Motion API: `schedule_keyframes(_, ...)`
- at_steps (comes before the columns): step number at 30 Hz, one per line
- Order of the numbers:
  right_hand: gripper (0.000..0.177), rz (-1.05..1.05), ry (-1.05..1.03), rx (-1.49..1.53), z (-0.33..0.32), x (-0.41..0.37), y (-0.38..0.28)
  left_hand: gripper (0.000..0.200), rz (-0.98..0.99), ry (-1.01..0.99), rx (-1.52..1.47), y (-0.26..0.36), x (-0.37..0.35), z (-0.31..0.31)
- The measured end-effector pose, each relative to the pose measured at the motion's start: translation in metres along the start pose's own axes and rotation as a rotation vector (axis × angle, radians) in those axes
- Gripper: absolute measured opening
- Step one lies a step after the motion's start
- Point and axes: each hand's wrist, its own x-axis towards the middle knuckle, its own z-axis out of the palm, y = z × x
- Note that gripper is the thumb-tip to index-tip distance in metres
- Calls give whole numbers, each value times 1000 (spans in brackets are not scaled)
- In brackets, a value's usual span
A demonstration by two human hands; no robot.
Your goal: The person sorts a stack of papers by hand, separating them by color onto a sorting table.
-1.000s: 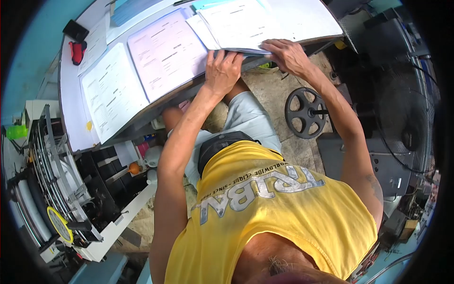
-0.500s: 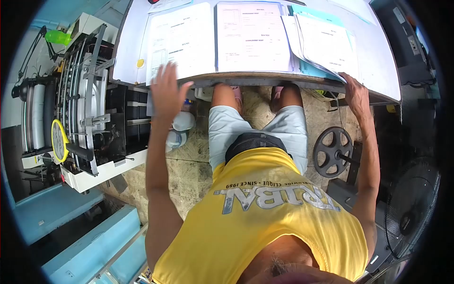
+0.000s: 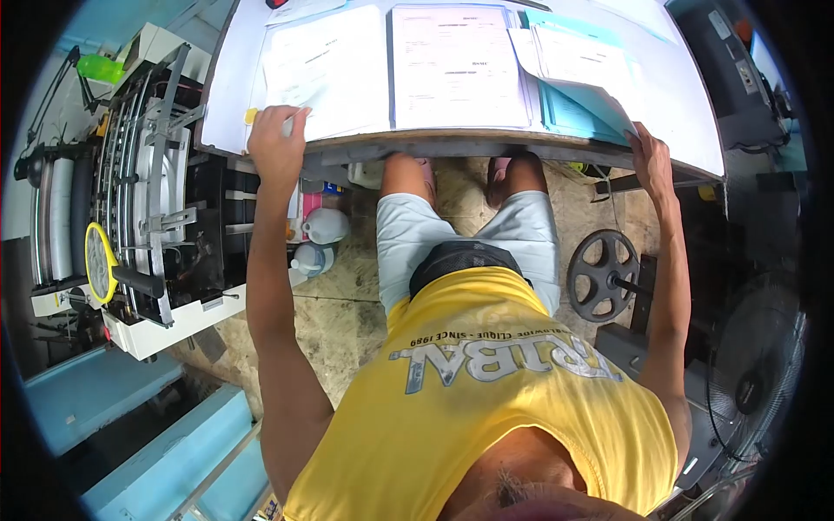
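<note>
Three stacks of printed forms lie side by side on the white table [image 3: 234, 78]. My left hand [image 3: 276, 146] is closed at the near left corner of the white printed sheets [image 3: 328, 74], with a pale paper corner between thumb and fingers. My right hand [image 3: 651, 161] pinches the near right corner of a white printed sheet [image 3: 584, 59] on the right stack. That corner is bent up, and blue-green sheets [image 3: 573, 113] show beneath it. Between the hands lies the pinkish form stack [image 3: 459, 74], touched by neither hand.
A machine with rollers [image 3: 130, 182] stands at the left, with a yellow racket-shaped object [image 3: 101, 260] against it. Plastic jugs [image 3: 326, 226] are on the floor under the table's left side. A black spoked wheel [image 3: 603, 275] and a fan [image 3: 747, 391] are at the right.
My left hand has moved left and its spread fingers have closed at the paper's corner. My right hand has bent its sheet corner up further, baring more blue-green paper.
</note>
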Motion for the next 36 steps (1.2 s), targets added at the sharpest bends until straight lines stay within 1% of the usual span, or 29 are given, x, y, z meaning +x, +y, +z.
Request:
schedule_keyframes(2, 22, 31, 5, 45, 0, 0, 4, 10, 71, -141, 55, 6, 5, 3)
schedule_keyframes(4, 22, 56, 8, 78, 2, 0, 8, 10, 155, -278, 89, -2, 3, 4)
schedule_keyframes(7, 23, 72, 0, 80, 3, -3, 7, 11, 195, -275, 81, -35, -17, -5)
schedule_keyframes(10, 24, 55, -13, 52, 2, -2, 2, 12, 168, -296, 64, -43, -25, -28)
schedule_keyframes(14, 23, 57, 4, 40, -1, 0, -7, 10, 205, -441, -65, -56, -24, -37)
schedule_keyframes(17, 25, 76, 10, 42, 0, 1, -5, 15, -332, -462, -316, -85, -22, -27)
schedule_keyframes(19, 27, 75, 21, 50, 3, 0, 3, 20, -363, -429, -249, -104, -12, -27)
schedule_keyframes(20, 28, 70, 33, 57, 5, 0, 6, 22, -378, -412, -216, -103, -5, -29)
schedule_keyframes(21, 29, 65, 47, 65, 7, 1, 9, 24, -375, -304, -233, -102, 0, -28)
schedule_keyframes(22, 30, 79, 42, 78, 7, 1, 12, 24, -368, -224, -175, -100, 4, -29)
schedule_keyframes(24, 32, 108, 31, 105, 7, 3, 14, 24, -353, -65, -58, -68, 22, -33)
schedule_keyframes(25, 31, 113, 39, 126, 7, 2, 15, 20, -267, 13, -10, -62, 28, -30)
schedule_keyframes(26, 31, 116, 45, 146, 7, 3, 14, 19, -173, 50, 29, -53, 32, -28)
schedule_keyframes(28, 30, 85, 71, 177, 9, 5, 19, 27, 18, 124, 100, -28, 44, -20)
schedule_keyframes(30, 30, 22, 109, 192, 15, 6, 34, 44, 226, 30, 105, 12, 58, -7)
schedule_keyframes(31, 30, 44, 132, 272, 12, 2, 39, 53, 338, -12, 82, 35, 63, 8)
schedule_keyframes(32, 30, 54, 156, 363, 13, 4, 34, 67, 454, -78, 101, 49, 65, 18)
schedule_keyframes(33, 31, 142, 128, 371, 7, 6, 28, 62, 514, -129, 161, 61, 64, 31)
schedule_keyframes(34, 32, 110, 179, 435, 9, 7, 31, 57, 574, -178, 226, 72, 61, 44)
schedule_keyframes(36, 34, 105, 195, 448, 5, 9, 33, 43, 612, -268, 228, 87, 52, 75)
